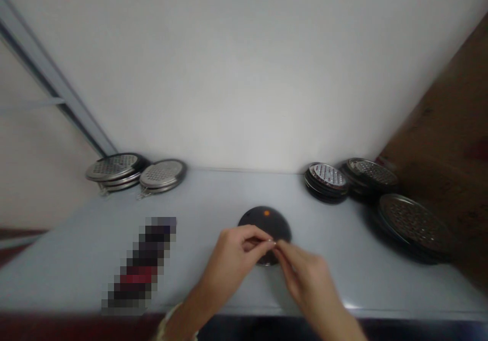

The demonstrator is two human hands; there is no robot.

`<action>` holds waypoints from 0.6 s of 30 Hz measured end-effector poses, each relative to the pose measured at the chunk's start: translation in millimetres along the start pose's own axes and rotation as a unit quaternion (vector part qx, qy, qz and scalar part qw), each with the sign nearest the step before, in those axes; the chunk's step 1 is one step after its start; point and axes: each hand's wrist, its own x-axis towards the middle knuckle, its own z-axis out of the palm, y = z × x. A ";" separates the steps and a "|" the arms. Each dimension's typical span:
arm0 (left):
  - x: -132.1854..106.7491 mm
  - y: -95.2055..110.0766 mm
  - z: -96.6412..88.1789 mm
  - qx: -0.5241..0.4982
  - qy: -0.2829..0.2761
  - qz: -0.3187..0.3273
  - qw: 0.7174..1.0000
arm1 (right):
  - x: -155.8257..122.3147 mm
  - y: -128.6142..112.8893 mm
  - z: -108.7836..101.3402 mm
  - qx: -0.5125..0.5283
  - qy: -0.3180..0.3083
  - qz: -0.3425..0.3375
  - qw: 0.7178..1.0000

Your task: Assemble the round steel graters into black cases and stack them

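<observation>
Both my hands meet over a round black disc (263, 224) with an orange spot near its far edge. My left hand (238, 252) is closed in a pinch, thumb against forefinger. Its fingertips touch those of my right hand (305, 270), which is pinched as well. Between them shows a tiny pale glint, too small and blurred to name. The near part of the disc is partly hidden by my fingers. Whether they touch the disc, I cannot tell.
At the back left of the grey table (206, 204) lie stacked round metal graters (162, 174), with small chains hanging from them. More round graters (328, 176) are stacked at the right, one larger grater (415, 221) nearest. A pixelated dark and red object (139, 270) lies left of my hands.
</observation>
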 end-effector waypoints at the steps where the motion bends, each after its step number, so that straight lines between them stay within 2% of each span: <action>1: 0.3 0.4 -0.4 0.018 0.013 0.007 1.000 | 0.3 0.7 -0.1 -0.006 0.005 0.001 1.000; 3: 0.2 1.0 -0.9 0.038 0.025 0.013 0.999 | 1.4 1.4 -0.7 -0.008 0.009 0.007 1.000; 5: -0.1 1.2 -0.4 0.028 0.008 0.006 1.000 | 2.5 1.2 -1.6 0.003 0.009 0.012 1.000; 13: 3.6 -7.3 3.9 -0.104 -0.083 -0.075 0.988 | 0.6 3.6 -1.0 -0.005 0.012 0.011 1.000; 18: 4.9 -12.8 8.1 -0.148 -0.097 -0.087 0.980 | 0.1 3.2 1.1 -0.037 0.024 -0.010 0.999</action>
